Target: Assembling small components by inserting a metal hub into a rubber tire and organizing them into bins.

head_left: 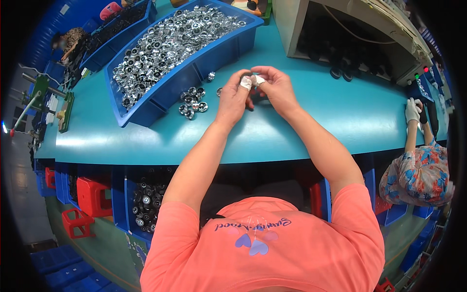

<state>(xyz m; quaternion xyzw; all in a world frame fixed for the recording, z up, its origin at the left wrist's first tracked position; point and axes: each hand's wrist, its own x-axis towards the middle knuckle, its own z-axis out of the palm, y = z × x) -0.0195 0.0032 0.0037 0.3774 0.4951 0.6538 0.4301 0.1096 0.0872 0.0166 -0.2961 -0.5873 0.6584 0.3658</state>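
Over the teal tabletop (pixel 272 141), my left hand (pixel 232 100) and my right hand (pixel 280 92) meet with fingers curled together. Between their fingertips is a small black part (pixel 247 75), mostly hidden, so its exact kind cannot be made out. White wrapping covers both thumbs. Just left of my left hand lies a loose cluster of shiny chrome round parts with dark centres (pixel 190 104). One more chrome piece (pixel 211 76) sits apart, near the bin's wall. A large blue bin (pixel 194 73) heaped with the same chrome parts stands at the far left.
A pale open-fronted box (pixel 294 34) with black parts inside stands at the back right. A green metal fixture (pixel 66 112) is at the left edge. Below the table are a bin of black parts (pixel 146 204) and red stools (pixel 92 197). A gloved co-worker (pixel 418 170) sits at right.
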